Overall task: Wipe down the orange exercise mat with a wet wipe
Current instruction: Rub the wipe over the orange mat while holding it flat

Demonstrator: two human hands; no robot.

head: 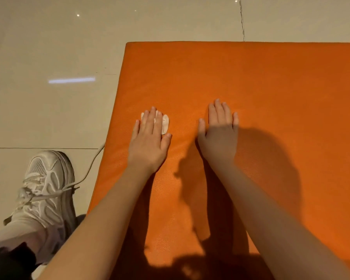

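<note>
On 1 orange mat (pixel 271 87), L hand (pixel 150 138) presses 1 wipe (pixel 165 123) flat, R hand (pixel 220 134) flat w/ nothing.

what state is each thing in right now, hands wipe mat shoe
left hand: flat, fingers straight, pressing the wet wipe onto the mat
right hand: flat on the mat, fingers straight, holding nothing
wet wipe: bunched small, mostly hidden under the left fingers
orange mat: lying flat on the tiled floor
white shoe: on the floor beside the mat, one lace loose

orange exercise mat (pixel 251 81), white wet wipe (pixel 165 123), white sneaker (pixel 49 184), beige floor tiles (pixel 49 47)
</note>
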